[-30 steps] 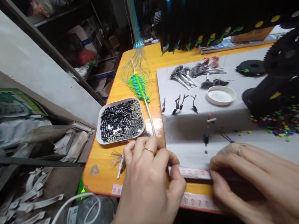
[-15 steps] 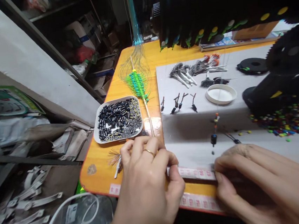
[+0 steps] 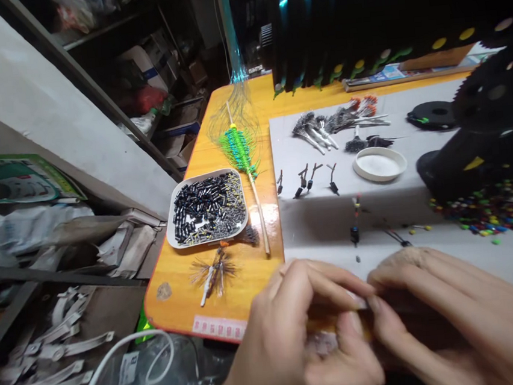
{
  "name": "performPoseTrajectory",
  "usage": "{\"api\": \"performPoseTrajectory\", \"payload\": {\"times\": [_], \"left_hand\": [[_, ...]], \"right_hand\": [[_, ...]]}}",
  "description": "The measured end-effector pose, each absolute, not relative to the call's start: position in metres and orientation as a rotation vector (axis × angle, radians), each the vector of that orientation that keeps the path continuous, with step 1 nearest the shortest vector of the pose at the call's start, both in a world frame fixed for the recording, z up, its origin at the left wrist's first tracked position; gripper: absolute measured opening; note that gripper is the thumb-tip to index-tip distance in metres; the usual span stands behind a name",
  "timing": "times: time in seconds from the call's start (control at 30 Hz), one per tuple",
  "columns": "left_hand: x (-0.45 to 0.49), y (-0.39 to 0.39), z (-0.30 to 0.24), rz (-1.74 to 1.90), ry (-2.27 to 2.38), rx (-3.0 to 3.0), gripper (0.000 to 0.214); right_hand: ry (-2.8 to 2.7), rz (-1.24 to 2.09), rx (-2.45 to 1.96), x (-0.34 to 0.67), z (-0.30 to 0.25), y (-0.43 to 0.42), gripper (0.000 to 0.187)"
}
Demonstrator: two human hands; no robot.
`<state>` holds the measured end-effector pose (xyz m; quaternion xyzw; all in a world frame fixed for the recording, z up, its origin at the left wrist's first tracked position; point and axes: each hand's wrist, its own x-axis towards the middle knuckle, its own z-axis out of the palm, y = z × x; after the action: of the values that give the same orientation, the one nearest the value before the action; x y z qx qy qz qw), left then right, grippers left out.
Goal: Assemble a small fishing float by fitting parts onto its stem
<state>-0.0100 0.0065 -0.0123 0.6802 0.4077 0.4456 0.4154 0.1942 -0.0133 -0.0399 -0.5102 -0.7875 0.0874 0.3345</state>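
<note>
My left hand [image 3: 315, 326] has thumb and forefinger brought close together at the front edge of the white board. Beside it, my right hand [image 3: 449, 313] is closed in a pinch, its fingertips almost touching the left ones. Whatever lies between the fingertips is too small and hidden to name. Just above them a small rig [image 3: 355, 233] hangs upright, with a black cylinder, coloured beads and a grey bead below. A printed measuring tape [image 3: 219, 327] runs along the front table edge, mostly covered by my left hand.
A white tray [image 3: 173, 240] holds black cylinders and grey pieces. Near it lie a green-and-blue bundle on a stick [image 3: 238, 149] and a wire tuft [image 3: 214, 272]. A round lid [image 3: 379, 164], coloured beads [image 3: 494, 209] and a dark stand [image 3: 444, 165] occupy the right.
My left hand has moved right, from the left end of the upper tape to my right fingertips. The wire tuft is now uncovered. The hanging rig has shifted slightly left.
</note>
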Motion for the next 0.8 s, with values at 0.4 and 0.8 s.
{"api": "performPoseTrajectory", "payload": {"times": [0.4,0.8], "left_hand": [[-0.018,0.015,-0.010,0.907,1.126,1.951,0.026],[-0.026,0.021,0.009,0.792,1.162,2.221,0.022]], "right_hand": [[-2.013,0.003,-1.268,0.190,-0.032,-0.006,0.015],[-2.011,0.036,-1.290,0.197,-0.044,-0.012,0.011]]}}
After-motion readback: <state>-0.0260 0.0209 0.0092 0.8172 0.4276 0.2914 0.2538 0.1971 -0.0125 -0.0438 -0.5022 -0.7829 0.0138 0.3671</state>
